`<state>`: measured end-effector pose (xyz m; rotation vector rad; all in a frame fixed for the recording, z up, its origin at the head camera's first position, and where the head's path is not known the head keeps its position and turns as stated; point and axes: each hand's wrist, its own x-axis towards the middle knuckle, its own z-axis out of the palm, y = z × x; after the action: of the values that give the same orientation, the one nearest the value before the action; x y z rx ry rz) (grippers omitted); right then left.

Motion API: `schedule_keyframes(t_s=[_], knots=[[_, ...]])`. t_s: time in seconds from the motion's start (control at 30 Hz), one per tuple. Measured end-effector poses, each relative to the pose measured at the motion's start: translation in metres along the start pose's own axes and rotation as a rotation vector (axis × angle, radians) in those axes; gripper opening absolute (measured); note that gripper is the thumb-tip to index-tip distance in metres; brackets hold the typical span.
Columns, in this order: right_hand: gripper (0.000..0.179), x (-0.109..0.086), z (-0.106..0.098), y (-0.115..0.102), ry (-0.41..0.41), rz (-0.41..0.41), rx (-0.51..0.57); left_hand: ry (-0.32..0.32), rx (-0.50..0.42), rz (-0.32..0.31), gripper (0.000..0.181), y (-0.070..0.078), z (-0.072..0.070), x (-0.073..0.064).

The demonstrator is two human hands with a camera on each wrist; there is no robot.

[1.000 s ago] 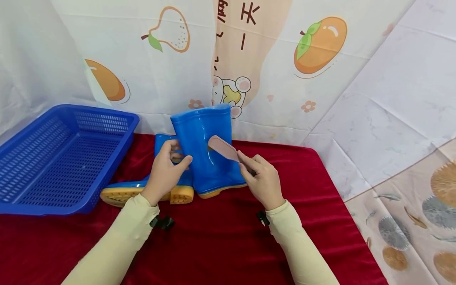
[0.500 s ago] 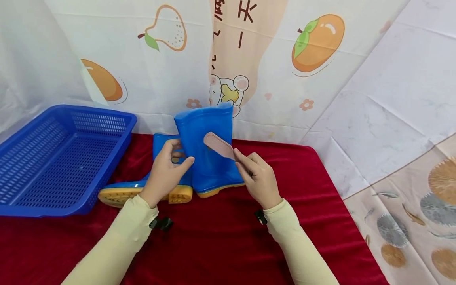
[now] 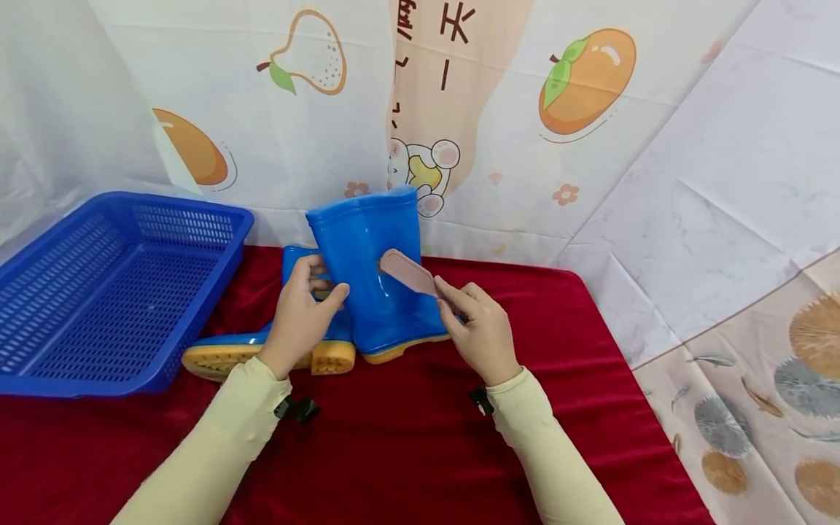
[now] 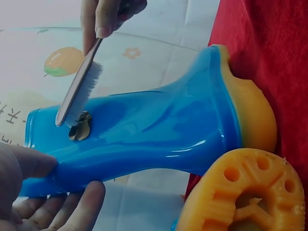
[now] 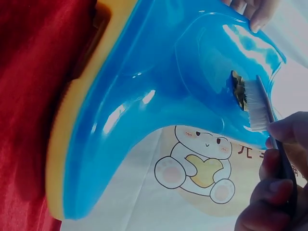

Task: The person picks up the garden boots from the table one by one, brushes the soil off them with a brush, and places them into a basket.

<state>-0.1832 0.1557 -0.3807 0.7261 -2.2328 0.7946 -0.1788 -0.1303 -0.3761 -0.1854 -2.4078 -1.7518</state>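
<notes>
A blue rain boot point(image 3: 374, 292) with a yellow sole stands on the red cloth, its shaft leaning left. Thumb on one side and fingers on the other, my left hand point(image 3: 302, 310) holds the shaft's back edge. My right hand point(image 3: 484, 328) grips the handle of a scrub brush point(image 3: 410, 273) with a pinkish back. In the left wrist view, its white bristles meet a dark brown smear point(image 4: 81, 127) on the shaft; the brush back hides most of that smear in the head view. Behind my left hand, a second rain boot point(image 3: 230, 354) lies on its side, sole facing me.
A blue perforated plastic basket point(image 3: 157, 379) sits at the left. Red velvet cloth point(image 3: 394, 445) covers the table, whose right edge drops off beside a patterned fabric. A white printed curtain point(image 3: 512, 182) hangs right behind the boots.
The boot's shaft swings slightly right, then tilts back left with my left hand. The brush makes small shifts over the shaft, up-left and then down-right. The basket and lying boot stay put.
</notes>
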Motion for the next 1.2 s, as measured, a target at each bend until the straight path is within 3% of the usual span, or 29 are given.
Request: schedule_keyframes(t_s=[0.27, 0.67, 0.9, 1.2], knots=[[0.038, 0.0012, 0.0004, 0.0005, 0.023, -0.028, 0.009, 0.037, 0.023, 0.008, 0.058, -0.0017, -0.0005, 0.0021], [0.043, -0.0002, 0.0022, -0.0017, 0.002, -0.053, 0.056, -0.088, 0.016, 0.079, 0.058, 0.0044, 0.0038, -0.0030], [0.039, -0.0008, 0.0013, -0.0016, -0.019, 0.023, 0.011, -0.054, 0.019, 0.038, 0.055, 0.0006, 0.0014, -0.0013], [0.037, -0.0004, -0.0015, -0.0014, -0.025, 0.064, 0.037, -0.019, -0.003, 0.011, 0.055, -0.0020, -0.0001, 0.0017]])
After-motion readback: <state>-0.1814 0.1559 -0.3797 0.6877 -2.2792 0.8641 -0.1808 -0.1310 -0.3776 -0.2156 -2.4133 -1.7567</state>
